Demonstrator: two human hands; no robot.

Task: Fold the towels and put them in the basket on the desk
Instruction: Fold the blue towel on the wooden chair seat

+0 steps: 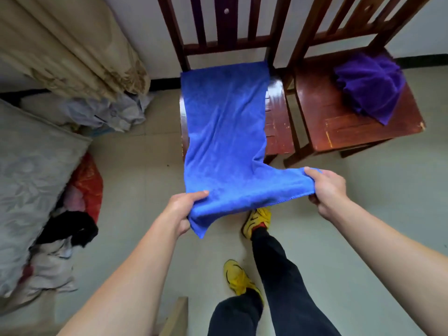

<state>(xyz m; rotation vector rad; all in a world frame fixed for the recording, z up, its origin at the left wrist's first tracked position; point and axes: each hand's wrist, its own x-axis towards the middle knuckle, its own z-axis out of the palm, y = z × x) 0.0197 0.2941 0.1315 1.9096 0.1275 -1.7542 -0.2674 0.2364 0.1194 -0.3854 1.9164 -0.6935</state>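
Nearest the feet, two yellow shoes [238,277] stand on the pale floor [135,170], with a light wooden edge [177,314] just to their left. Ahead of them both hands grip the near end of the blue towel [223,122]. The left hand [180,209] pinches one corner, which droops in a point below it. The right hand [326,190] curls its fingers round the other corner, pulled out to the right, so the edge between them is taut.

From there the towel runs up over the front edge of a chair [278,127] and lies along the seat to the back slats, leaving a bare strip on the right. A second chair [351,137] stands just beside it, a crumpled purple towel [368,88] at the back of its seat and the front half bare.

On the left, clothes are heaped along a bed [29,178], beside a red bag [87,185] whose contents I cannot tell. Open floor lies between bed and chairs. Farthest off, a curtain [60,40] hangs above pale cloth.
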